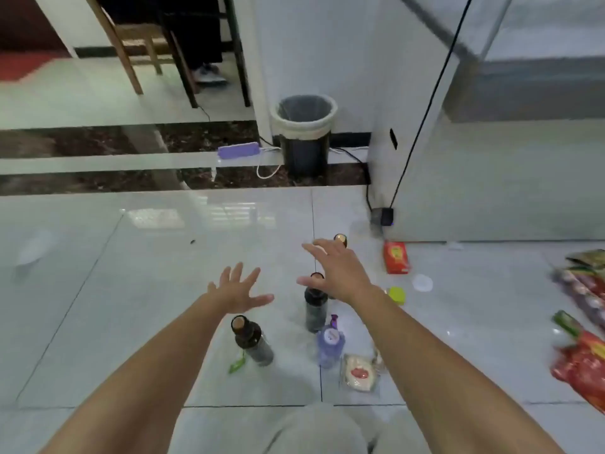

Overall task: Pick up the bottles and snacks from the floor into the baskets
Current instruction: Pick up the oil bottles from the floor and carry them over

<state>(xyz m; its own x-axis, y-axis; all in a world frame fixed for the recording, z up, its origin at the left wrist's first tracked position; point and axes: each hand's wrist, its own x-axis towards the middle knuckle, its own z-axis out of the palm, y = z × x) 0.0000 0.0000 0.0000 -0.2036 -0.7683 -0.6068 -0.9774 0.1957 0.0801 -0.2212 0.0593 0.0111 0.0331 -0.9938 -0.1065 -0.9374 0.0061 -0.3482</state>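
Observation:
Both my hands reach out over the tiled floor with fingers spread, holding nothing. My left hand [240, 290] hovers just beyond a dark bottle [252, 340] standing at centre. My right hand [337, 268] hangs above a second dark bottle [315, 309] and partly hides a third bottle [340, 239] behind it. A purple bottle [330, 344] stands beside a clear snack packet [358, 373]. Farther right lie a red packet [396, 257], a green-lidded item [396, 294] and a white lid [422, 283]. Snack bags [582, 355] pile at the right edge. No basket is in view.
A black waste bin [306, 136] stands against the white pillar ahead, with a purple power strip [238, 150] and cables beside it. A black adapter [382, 216] lies by the wall. Chair legs and a seated person's shoes [209, 75] are far behind.

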